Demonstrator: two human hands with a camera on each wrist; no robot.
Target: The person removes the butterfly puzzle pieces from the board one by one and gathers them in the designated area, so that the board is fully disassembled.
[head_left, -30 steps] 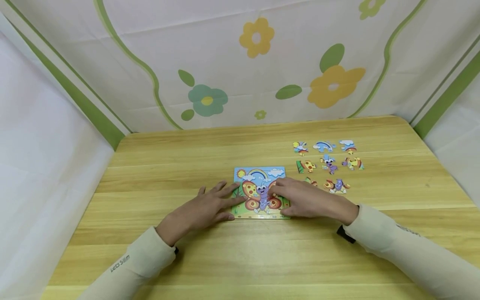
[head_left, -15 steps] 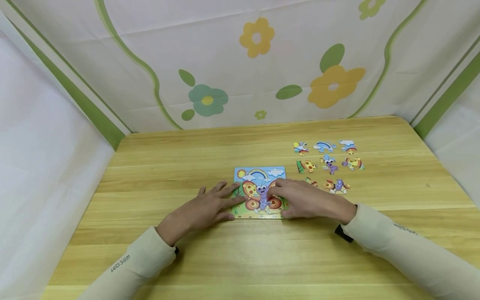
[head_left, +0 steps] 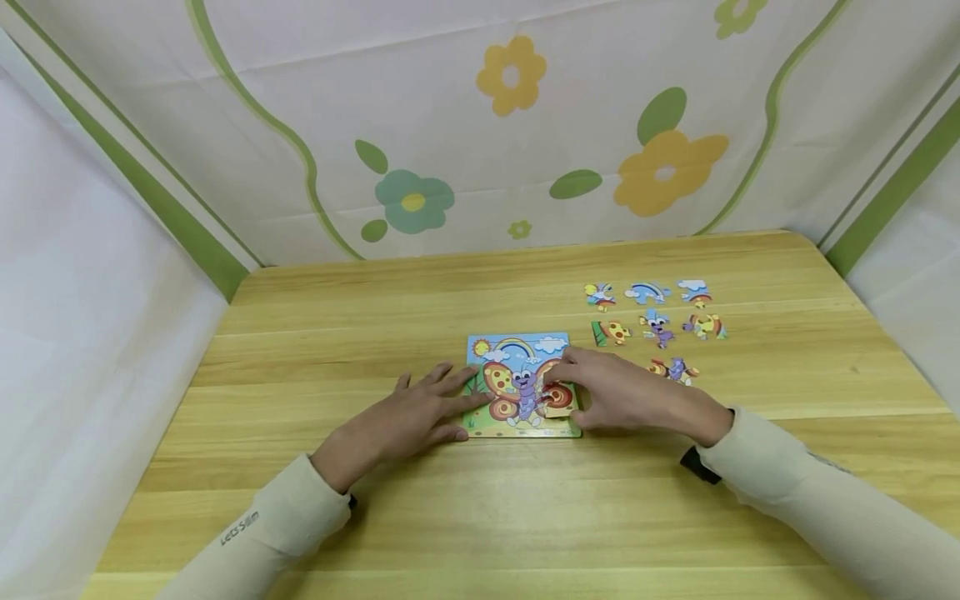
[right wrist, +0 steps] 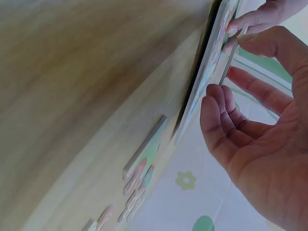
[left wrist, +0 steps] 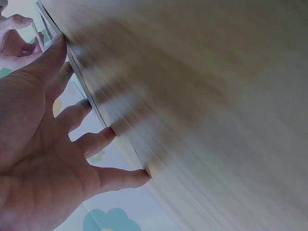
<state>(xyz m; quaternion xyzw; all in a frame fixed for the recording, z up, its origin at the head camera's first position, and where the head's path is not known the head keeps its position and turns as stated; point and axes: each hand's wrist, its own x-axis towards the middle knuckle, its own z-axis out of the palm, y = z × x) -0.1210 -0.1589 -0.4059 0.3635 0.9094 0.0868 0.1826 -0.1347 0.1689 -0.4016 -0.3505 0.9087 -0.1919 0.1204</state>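
Note:
A butterfly jigsaw puzzle [head_left: 501, 432] in a shallow frame lies flat on the wooden table. My right hand [head_left: 626, 392] pinches a puzzle piece [head_left: 558, 402] with a red swirl on it, tilted over the puzzle's lower right part. In the right wrist view, that puzzle piece [right wrist: 231, 62] shows edge-on between thumb and fingers, raised off the puzzle. On the left side, my left hand [head_left: 412, 417] rests with spread fingers, its index finger and thumb at the puzzle's left edge. The left wrist view shows the left hand's fingertips [left wrist: 108, 131] down on the tabletop.
Right of the puzzle, loose jigsaw pieces lie in rows, among them a rainbow piece [head_left: 648, 292], a purple face piece [head_left: 659, 330] and a foot piece [head_left: 677, 372]. My right forearm reaches in just below them. A flowered cloth [head_left: 480, 133] stands behind the table [head_left: 337, 317].
My right hand has shifted slightly right and up, tilting the red-swirl piece up from the puzzle. It now covers a loose piece that showed behind it. My left hand stays in place.

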